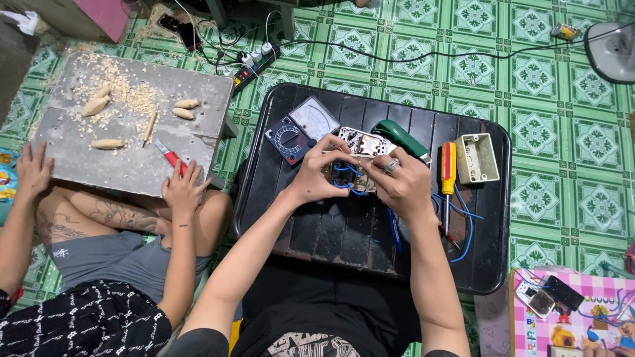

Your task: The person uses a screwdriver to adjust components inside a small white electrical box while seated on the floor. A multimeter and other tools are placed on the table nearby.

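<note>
Two bare hands meet over a glossy black slatted tray (317, 231): left hand (316, 177) and right hand (401, 185) both pinch a boxy electrical fitting (360, 149) with looped blue wires (344, 177). Beside them lie a red-and-yellow screwdriver (448, 173) and a square beige plastic box (476, 158)

A home floor used as a makeshift workshop: green patterned floor tiles (529, 79), a low black bench (317, 231) with a multimeter (301, 129) and screwdriver (448, 175), a power strip (254, 66), wood shavings (122, 89) on a grey board (132, 165).
</note>
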